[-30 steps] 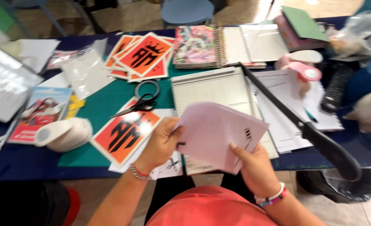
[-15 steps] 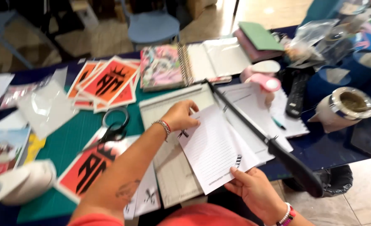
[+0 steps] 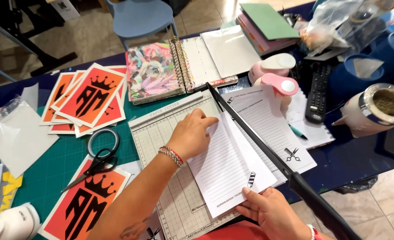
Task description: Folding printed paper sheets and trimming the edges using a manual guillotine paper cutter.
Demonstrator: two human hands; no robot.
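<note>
A thin stack of white lined sheets (image 3: 228,166) lies on the gridded base of a paper cutter (image 3: 161,133), its right edge under the raised black blade arm (image 3: 259,142). My left hand (image 3: 192,133) rests on the far corner of the sheets, fingers curled, holding them down against the base. My right hand (image 3: 272,213) pinches the near edge of the same sheets, just left of the cutter's black handle (image 3: 321,204). A beaded bracelet sits on each wrist.
More lined sheets (image 3: 272,120) lie right of the blade. Black scissors (image 3: 94,160) and orange cards with a black crown emblem (image 3: 90,98) rest on a green cutting mat (image 3: 59,155). Behind are a spiral notebook (image 3: 157,71), pink punches (image 3: 277,75), a remote (image 3: 317,93) and a metal-rimmed cup (image 3: 374,109).
The sheets, held up in both hands a second ago, now lie on the cutter base under the blade arm. My left hand moved to their far corner; the right stays at the near edge.
</note>
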